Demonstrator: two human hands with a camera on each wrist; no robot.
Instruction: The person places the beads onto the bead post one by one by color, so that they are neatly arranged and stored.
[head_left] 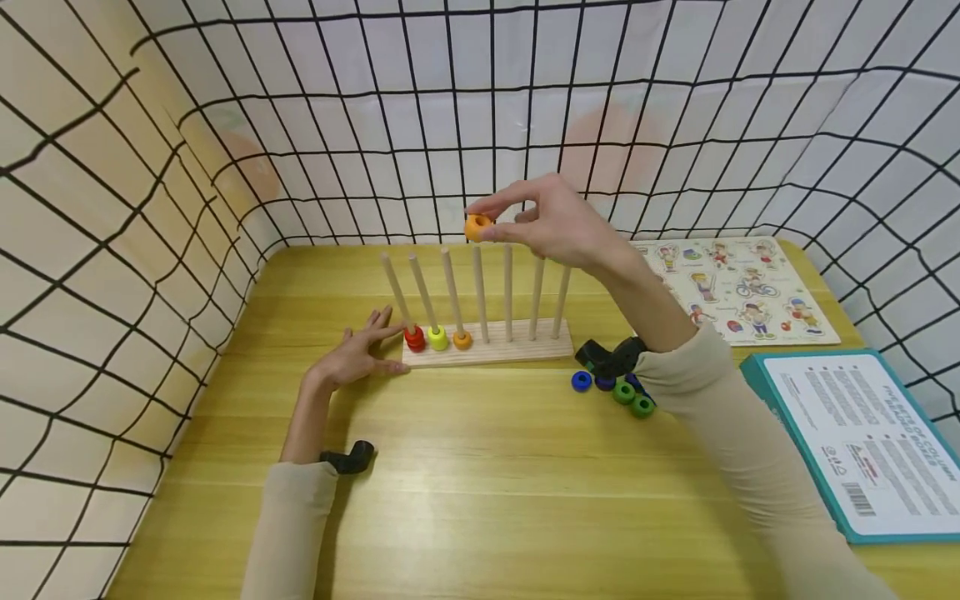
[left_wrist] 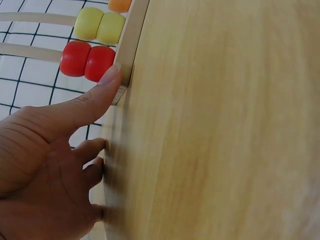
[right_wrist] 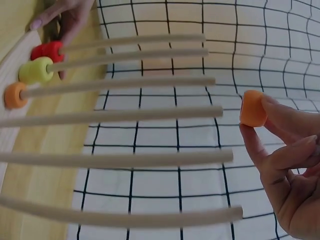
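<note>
The wood-grained table [head_left: 450,467] shines at the head view's lower centre; rack [head_left: 495,353], matt bare wood; beads [left_wrist: 75,59], smooth, glossy.

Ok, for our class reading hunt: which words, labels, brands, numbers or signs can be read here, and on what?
"FIVE SETS OF COLUMN": box; second line blurred, perhaps "BEADED BOXES".
Box's small print, symbols and barcode digits: too small to read.
Captions on the board: too small to read.
</note>
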